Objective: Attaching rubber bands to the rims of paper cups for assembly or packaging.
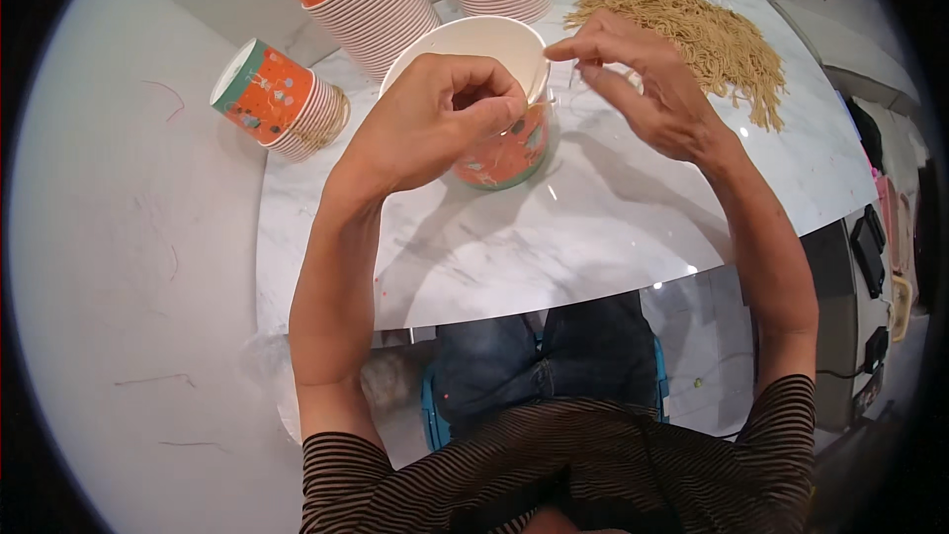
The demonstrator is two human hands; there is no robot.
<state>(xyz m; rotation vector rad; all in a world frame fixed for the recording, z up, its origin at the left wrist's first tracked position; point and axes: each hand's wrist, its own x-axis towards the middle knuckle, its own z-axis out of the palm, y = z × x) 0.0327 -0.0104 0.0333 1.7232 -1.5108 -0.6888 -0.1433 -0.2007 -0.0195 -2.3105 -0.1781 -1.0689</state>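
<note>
Paper tub point(512, 156) under two bare hands. The tub is standing on the tabletop point(583, 247), in front of a seated person. Step in hand, as judged from the pose: fine fingertip work is being carried out at the near rim. The left hand point(425, 124) is covering part of the rim and wall; its grip is pressing thumb against fingers, though I cannot tell what, if anything, it is pinching. The right hand point(647, 89) is hovering beside the rim, index finger pointing toward the opening; whether its grip is closed or slightly parted, I cannot tell. The next move, in my judgement, is calling for both sets of fingertips to be working together, lightly, without tipping the tub. Orientation: the mouth is facing up, the green-banded base is resting downward, and the long axis is running roughly vertical. To the left, a small cup stack point(272, 94) is presenting its closed end upward; to the right, a heap of tan strands point(697, 44) is lying.
</note>
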